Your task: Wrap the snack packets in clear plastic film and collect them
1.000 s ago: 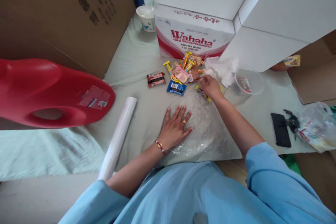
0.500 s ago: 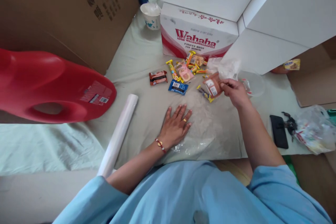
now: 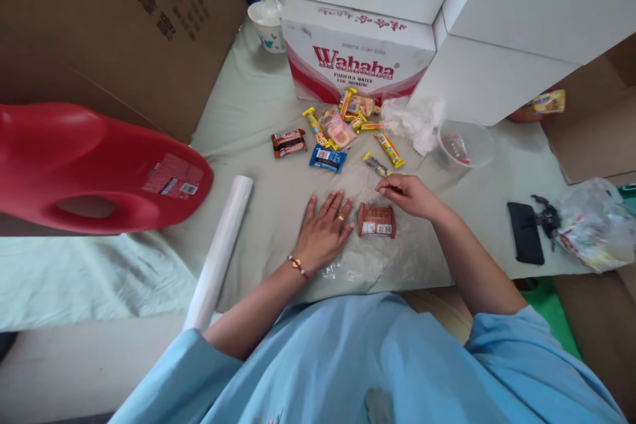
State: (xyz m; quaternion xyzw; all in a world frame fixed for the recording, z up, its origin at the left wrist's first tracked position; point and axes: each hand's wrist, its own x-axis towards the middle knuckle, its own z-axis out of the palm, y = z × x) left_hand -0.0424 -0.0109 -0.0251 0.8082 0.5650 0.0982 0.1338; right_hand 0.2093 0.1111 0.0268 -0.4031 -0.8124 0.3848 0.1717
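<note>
My left hand (image 3: 325, 228) lies flat with fingers spread on a clear plastic sheet (image 3: 377, 262) on the cloth-covered table. A brown snack packet (image 3: 376, 220) rests on the sheet just right of that hand. My right hand (image 3: 408, 193) hovers at the packet's upper right corner with its fingers curled together and nothing visible in them. Beyond lie a blue packet (image 3: 328, 158), a dark brown packet (image 3: 289, 142), two yellow bars (image 3: 390, 149) and a pile of small snacks (image 3: 342, 127).
A Wahaha carton (image 3: 355, 59) and white boxes (image 3: 497, 26) stand behind. Crumpled white plastic (image 3: 412, 120) and a clear bowl (image 3: 467, 144) sit right. A white roll (image 3: 221, 248) and red jug (image 3: 99, 169) lie left; phone (image 3: 525, 242), keys and plastic bag (image 3: 591, 225) far right.
My right hand took the brown packet from the pile, brought it toward me and set it on the plastic sheet beside my left hand. The left hand stayed flat.
</note>
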